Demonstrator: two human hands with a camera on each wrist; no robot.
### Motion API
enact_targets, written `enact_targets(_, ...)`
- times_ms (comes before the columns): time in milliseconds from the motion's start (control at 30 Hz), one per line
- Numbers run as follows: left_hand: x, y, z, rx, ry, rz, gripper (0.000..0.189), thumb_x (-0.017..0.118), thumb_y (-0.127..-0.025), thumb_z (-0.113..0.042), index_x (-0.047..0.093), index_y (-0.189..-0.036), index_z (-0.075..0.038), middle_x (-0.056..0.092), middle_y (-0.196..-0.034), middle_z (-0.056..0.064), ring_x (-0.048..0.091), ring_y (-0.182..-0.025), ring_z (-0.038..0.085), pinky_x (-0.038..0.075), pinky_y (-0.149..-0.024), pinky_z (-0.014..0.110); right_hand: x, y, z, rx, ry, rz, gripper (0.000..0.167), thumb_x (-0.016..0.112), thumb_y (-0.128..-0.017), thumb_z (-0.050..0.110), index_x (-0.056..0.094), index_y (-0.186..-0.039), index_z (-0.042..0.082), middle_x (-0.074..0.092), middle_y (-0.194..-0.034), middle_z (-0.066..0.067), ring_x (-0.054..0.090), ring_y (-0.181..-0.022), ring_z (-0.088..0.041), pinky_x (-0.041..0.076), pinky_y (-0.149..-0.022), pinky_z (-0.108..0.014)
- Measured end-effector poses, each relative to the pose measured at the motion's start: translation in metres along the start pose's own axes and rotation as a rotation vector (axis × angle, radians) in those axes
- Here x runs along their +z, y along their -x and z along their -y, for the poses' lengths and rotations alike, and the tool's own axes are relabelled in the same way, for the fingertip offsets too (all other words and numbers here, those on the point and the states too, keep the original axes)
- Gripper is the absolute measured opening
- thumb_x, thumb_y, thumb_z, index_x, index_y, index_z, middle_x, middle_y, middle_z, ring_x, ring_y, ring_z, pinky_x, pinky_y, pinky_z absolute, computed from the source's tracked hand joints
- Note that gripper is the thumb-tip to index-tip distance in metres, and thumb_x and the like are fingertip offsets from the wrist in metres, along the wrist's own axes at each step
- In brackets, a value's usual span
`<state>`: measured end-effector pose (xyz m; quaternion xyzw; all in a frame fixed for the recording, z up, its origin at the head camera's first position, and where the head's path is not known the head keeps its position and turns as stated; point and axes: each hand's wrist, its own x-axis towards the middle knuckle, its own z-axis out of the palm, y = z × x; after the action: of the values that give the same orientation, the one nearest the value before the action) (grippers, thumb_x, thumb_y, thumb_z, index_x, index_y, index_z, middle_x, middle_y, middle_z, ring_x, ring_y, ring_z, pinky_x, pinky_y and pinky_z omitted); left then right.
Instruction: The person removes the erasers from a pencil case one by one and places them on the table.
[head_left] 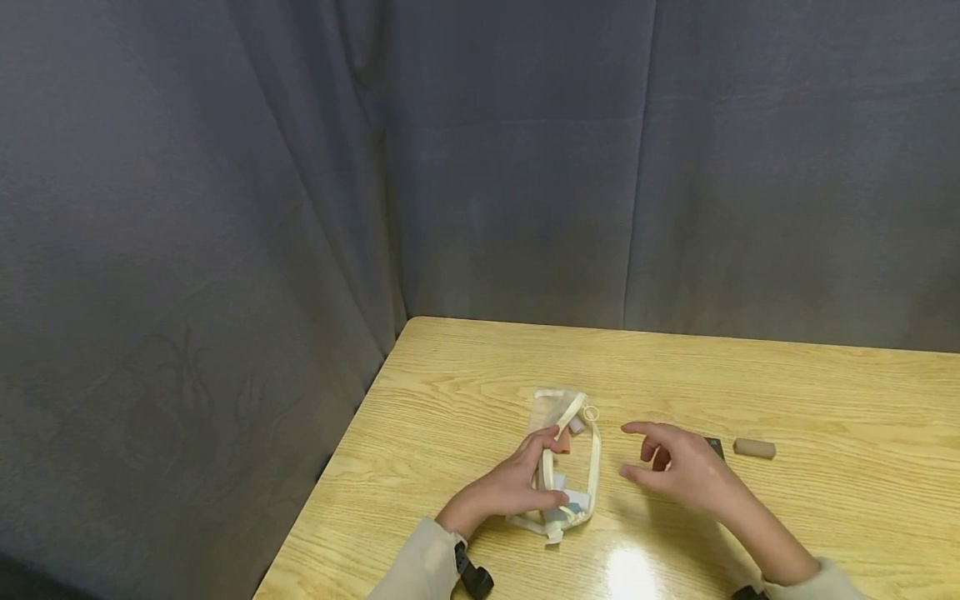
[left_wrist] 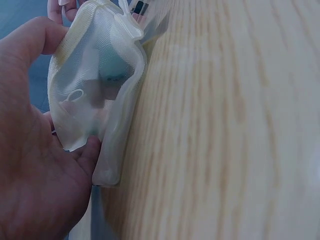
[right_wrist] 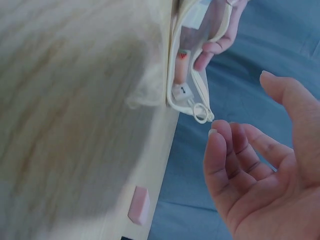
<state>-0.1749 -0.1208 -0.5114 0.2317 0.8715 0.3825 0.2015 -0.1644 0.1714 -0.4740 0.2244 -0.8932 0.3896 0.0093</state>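
My left hand (head_left: 510,487) grips a small see-through mesh zip pouch (left_wrist: 95,65) with cream trim, thumb and fingers at the edges of its unzipped mouth. Inside lie an orange-pink block (right_wrist: 182,70), a white piece with a dark mark (right_wrist: 182,92) and a white-and-bluish piece (head_left: 576,500). A ring pull (right_wrist: 201,113) hangs at the pouch's far end. To the right of the pouch, my right hand (head_left: 686,467) hovers over the table with loosely bent fingers and nothing between them. In the right wrist view its fingertips appear close to the ring pull.
A small pinkish block (right_wrist: 139,205) lies on the wooden table (head_left: 465,358), right of my right hand. Beside it a black item (head_left: 715,447) is partly hidden behind that hand. Grey-blue curtains (head_left: 517,167) hang along the table's back and left edges.
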Motion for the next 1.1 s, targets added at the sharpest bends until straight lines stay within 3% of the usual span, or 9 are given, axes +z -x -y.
enact_targets(267, 0.002, -0.001, 0.002, -0.007, 0.01, -0.006, 0.062, 0.066, -0.086, -0.048, 0.037, -0.135, -0.025, 0.009, -0.167, -0.017, 0.023, -0.151, 0.033, 0.036, -0.11, 0.06, 0.012, -0.002, 0.002, -0.03, -0.023, 0.023, 0.053, 0.081, -0.086, 0.031, 0.065, -0.128, 0.004, 0.059, -0.082, 0.005, 0.055, -0.061, -0.001, 0.046, -0.054, -0.023)
enact_targets(567, 0.002, -0.002, 0.003, -0.013, 0.004, -0.01, 0.062, 0.066, -0.086, -0.05, 0.037, -0.135, -0.025, 0.01, -0.167, -0.018, 0.026, -0.15, 0.031, 0.036, -0.11, 0.059, 0.017, -0.003, 0.008, -0.027, 0.019, 0.061, 0.055, 0.08, -0.087, 0.038, 0.065, -0.13, 0.007, 0.059, -0.082, 0.009, 0.054, -0.059, 0.001, 0.038, -0.072, -0.03)
enact_targets(800, 0.002, -0.002, 0.003, -0.014, -0.001, -0.004, 0.062, 0.065, -0.088, -0.05, 0.036, -0.136, -0.026, 0.01, -0.167, -0.017, 0.028, -0.149, 0.033, 0.038, -0.109, 0.059, 0.021, -0.005, 0.008, -0.048, -0.034, 0.092, 0.053, 0.08, -0.088, 0.035, 0.064, -0.128, 0.004, 0.06, -0.081, 0.007, 0.054, -0.059, -0.003, 0.046, -0.054, -0.023)
enact_targets(1100, 0.002, -0.001, 0.003, -0.008, 0.007, -0.01, 0.06, 0.066, -0.087, -0.049, 0.038, -0.135, -0.025, 0.011, -0.167, -0.017, 0.027, -0.15, 0.031, 0.037, -0.11, 0.058, 0.025, -0.005, 0.01, -0.044, -0.039, 0.114, 0.053, 0.08, -0.087, 0.036, 0.065, -0.127, 0.004, 0.059, -0.08, 0.008, 0.053, -0.061, -0.003, 0.046, -0.054, -0.022)
